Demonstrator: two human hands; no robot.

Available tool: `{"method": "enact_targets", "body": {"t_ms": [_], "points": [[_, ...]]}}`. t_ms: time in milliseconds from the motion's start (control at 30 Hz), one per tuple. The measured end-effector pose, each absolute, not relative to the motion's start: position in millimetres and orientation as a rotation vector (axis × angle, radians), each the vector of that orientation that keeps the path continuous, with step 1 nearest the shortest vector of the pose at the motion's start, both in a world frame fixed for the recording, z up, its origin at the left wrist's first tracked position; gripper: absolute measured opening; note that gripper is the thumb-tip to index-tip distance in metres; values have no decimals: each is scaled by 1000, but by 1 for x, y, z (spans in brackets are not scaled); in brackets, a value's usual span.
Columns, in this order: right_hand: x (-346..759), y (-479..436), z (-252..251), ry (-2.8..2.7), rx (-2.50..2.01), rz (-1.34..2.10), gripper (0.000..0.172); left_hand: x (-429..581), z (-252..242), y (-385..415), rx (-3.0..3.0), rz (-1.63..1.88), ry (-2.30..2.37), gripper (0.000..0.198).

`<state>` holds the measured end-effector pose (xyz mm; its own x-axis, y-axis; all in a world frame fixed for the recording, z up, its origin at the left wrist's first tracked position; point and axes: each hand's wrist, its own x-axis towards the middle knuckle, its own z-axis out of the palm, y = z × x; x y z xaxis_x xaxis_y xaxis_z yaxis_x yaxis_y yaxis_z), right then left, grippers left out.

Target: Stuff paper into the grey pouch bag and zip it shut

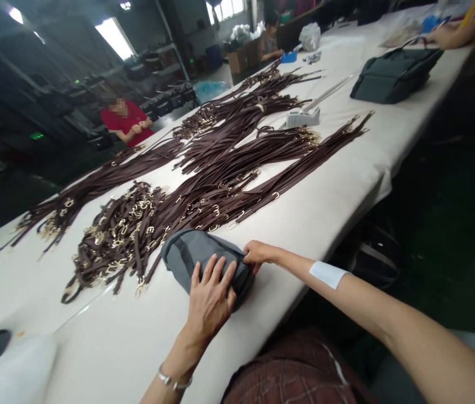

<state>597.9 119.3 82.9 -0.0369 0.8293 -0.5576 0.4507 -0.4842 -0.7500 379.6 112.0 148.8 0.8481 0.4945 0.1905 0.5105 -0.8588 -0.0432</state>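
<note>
A grey bag (193, 249) lies on the pale-covered table near its front edge. Across its upper face rests my left hand (212, 294), fingers spread and flat on the fabric. My right hand (256, 253) is closed at the bag's right end, thumb and fingers pinched together at the edge. What exactly it pinches is too small to make out. Just beyond the bag, a tangled heap of dark brown straps (123, 230) with gold-coloured metal fittings comes close to its far side.
Long brown straps (237, 140) stretch along the table (317, 196). A tape dispenser (304, 116) and a dark green bag (393, 76) stand farther off. One person in red (130, 120) is across the table; another's arm (452, 35) shows at far right. White material (14, 365) lies lower left.
</note>
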Motion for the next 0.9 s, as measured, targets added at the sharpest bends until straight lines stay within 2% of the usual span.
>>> {"method": "enact_targets", "body": {"t_ms": [167,400,767,900], "points": [[600,108,80,-1446,-1872,1375,11,379,138,110,-2877,-380,-807,50],[602,100,94,-1567,-2043,1151,28,380,120,107,-3000,-472,-629,51],[599,104,95,-1238,-1970,1721,27,387,120,123,-3111,-565,-617,46],[604,102,101,-1212,-2094,1839,14,383,121,125,-3107,-578,-573,44]]}}
